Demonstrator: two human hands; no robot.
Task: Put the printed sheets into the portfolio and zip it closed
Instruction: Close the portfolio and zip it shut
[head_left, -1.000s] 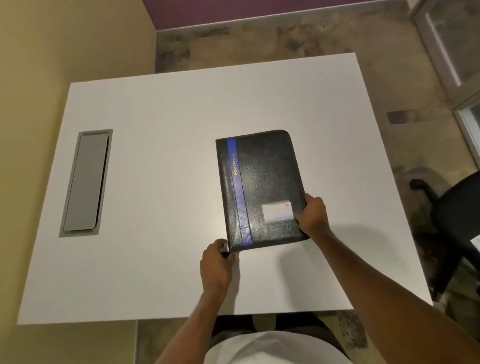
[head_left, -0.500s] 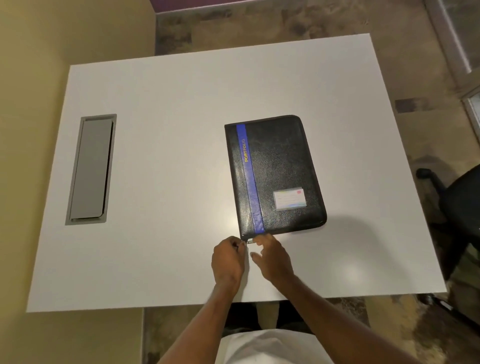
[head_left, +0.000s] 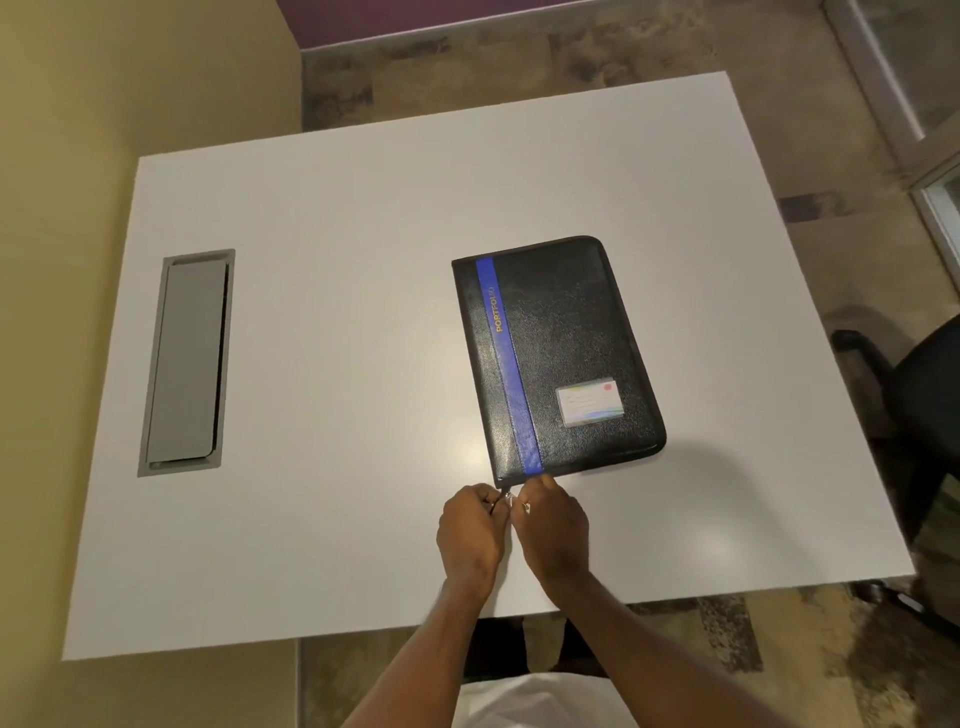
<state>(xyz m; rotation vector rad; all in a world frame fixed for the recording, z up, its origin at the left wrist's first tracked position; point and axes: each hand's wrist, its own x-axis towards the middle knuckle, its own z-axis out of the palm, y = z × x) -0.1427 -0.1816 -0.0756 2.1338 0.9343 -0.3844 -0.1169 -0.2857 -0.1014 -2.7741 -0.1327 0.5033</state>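
Portfolio (head_left: 563, 358) lies flat and closed just beyond both hands, no sheets showing, so loading seems done and zipping nearly finished: left hand (head_left: 470, 530) pinches the zipper pull (head_left: 508, 496), right hand (head_left: 553, 525) curls alongside, grip unclear.

The portfolio (head_left: 566, 332) has a black, pebble-grained leather-look cover with a faint sheen. Its blue stripe (head_left: 506, 364) looks smoother and glossier. Toward the cover's 5 o'clock sits a clear, shiny plastic card window (head_left: 589, 402). At its 7 o'clock corner a small zip pull (head_left: 508, 496) glints like metal. The table (head_left: 337, 208) is white, smooth and softly reflective. At the table's 9 o'clock the grey hatch (head_left: 187, 364) looks matt. The floor (head_left: 649, 67) is mottled and stone-like.
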